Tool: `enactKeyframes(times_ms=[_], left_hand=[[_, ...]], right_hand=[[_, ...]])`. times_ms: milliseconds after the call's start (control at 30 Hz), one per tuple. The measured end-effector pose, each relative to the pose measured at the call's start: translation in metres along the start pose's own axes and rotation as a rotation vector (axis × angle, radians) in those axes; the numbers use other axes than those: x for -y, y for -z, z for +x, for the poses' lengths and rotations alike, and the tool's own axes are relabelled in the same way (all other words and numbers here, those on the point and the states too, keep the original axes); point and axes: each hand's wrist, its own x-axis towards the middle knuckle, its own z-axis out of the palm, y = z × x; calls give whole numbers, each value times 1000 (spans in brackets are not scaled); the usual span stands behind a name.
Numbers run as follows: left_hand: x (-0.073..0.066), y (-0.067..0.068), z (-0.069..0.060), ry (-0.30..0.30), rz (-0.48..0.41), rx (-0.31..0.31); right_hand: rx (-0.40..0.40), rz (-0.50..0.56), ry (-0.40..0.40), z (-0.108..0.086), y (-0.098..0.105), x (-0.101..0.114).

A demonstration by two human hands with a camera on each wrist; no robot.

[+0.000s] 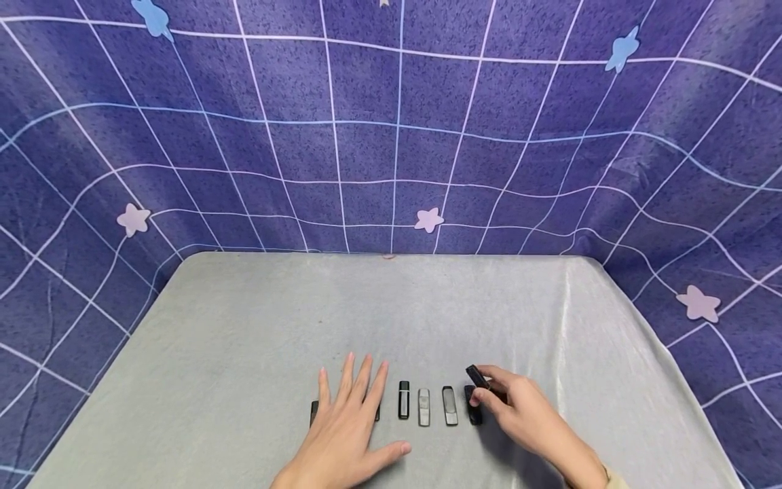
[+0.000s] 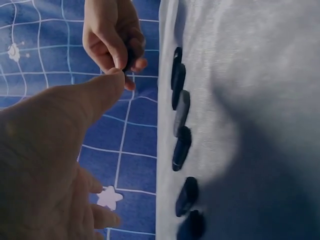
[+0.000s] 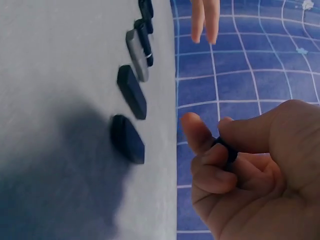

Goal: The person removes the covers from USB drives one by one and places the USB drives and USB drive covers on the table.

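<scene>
My right hand (image 1: 525,414) pinches a black USB stick (image 1: 476,375) between thumb and fingers, raised off the table; in the right wrist view only a dark bit of that stick (image 3: 230,151) shows. Just below it lies a black USB stick (image 1: 472,405). To its left run a black-framed grey stick (image 1: 450,406), a silver one (image 1: 424,407) and a black one with a silver stripe (image 1: 404,399). My left hand (image 1: 342,431), fingers spread and nearly straight, hovers over the row's left end. It partly hides two dark sticks, one (image 1: 314,411) beside the index-to-little finger side.
A pale grey cloth covers the table (image 1: 256,319). Behind and at both sides hangs a purple-blue curtain (image 1: 366,149) with white grid lines and stars. The hands cast shadows on the cloth.
</scene>
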Motion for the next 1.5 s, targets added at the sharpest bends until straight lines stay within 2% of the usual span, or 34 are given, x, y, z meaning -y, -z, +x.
enactKeyframes(times_ms=[133,267,400,533,733,867,1100,1300,1500], left_hand=[[-4,7,9,-10,-32,-17],[-8,16,20,-21,-65,-21],[-11,23,29,-38,-84,-37],[-15,28,35,-45,-106,-32],[-18,29,42,-60,-158,-27],[-16,29,46,-62,-181,-36],[-11,31,49,-51,-246,-44],[-9,35,53,-81,-313,-34],[-8,34,58,-122,-306,-102]], right_hand=[[45,117,-73,7,0,9],[46,170,-34,13,-4,17],[17,129,26,18,-7,25],[4,105,26,22,-8,32],[-21,142,27,28,-11,41],[-9,155,35,32,-13,45],[-7,99,144,38,-15,47],[38,95,177,43,-14,47],[36,52,274,47,-12,44]])
